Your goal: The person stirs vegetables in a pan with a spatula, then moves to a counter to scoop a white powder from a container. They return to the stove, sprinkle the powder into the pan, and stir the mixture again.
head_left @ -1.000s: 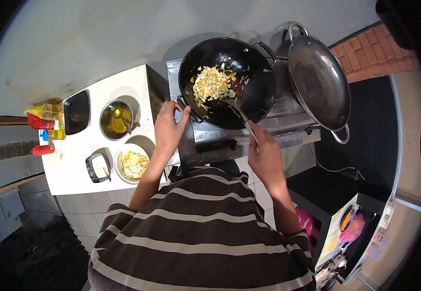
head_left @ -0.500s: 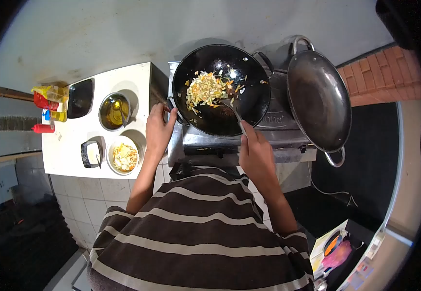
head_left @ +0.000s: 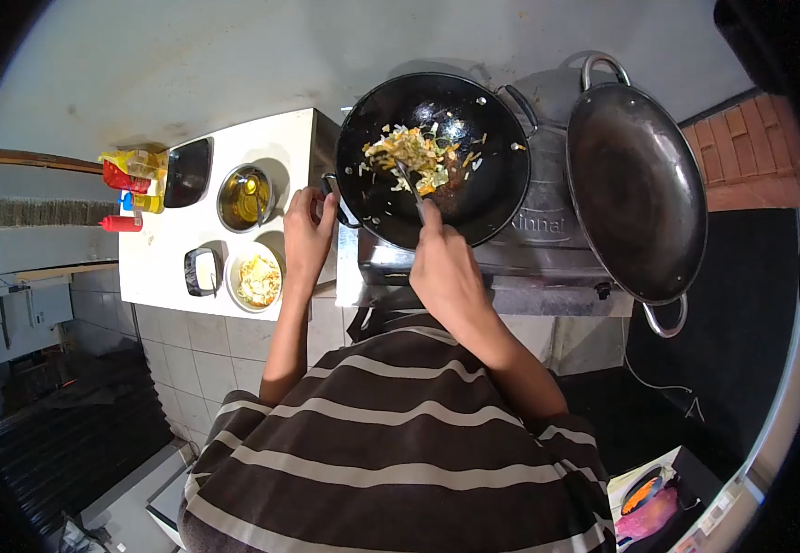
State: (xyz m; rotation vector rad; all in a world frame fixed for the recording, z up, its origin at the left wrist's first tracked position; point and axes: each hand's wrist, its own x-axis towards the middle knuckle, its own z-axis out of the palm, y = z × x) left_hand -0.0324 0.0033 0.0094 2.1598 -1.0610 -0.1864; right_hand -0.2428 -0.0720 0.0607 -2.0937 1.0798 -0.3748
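Observation:
Chopped food [head_left: 415, 155] lies in the left part of a black wok [head_left: 501, 189] on the stove. My right hand [head_left: 444, 267] is closed round the handle of a metal spatula [head_left: 413, 187], whose head is in among the food. At the wok's left side, my left hand [head_left: 309, 226] has its fingers round the wok's left handle [head_left: 329, 189]; the grip is partly hidden by the fingers.
A second large pan [head_left: 637, 194] rests on the right side of the stove [head_left: 501, 300]. On the white counter [head_left: 165, 267] at left are a pot of oil [head_left: 245, 197], a bowl of food [head_left: 254, 276], a small black dish [head_left: 202, 272], a black tray [head_left: 188, 173] and bottles [head_left: 122, 223].
My right hand and the spatula have moved left within the wok, and the food is gathered differently, some of it on the spatula. The whole view has shifted somewhat.

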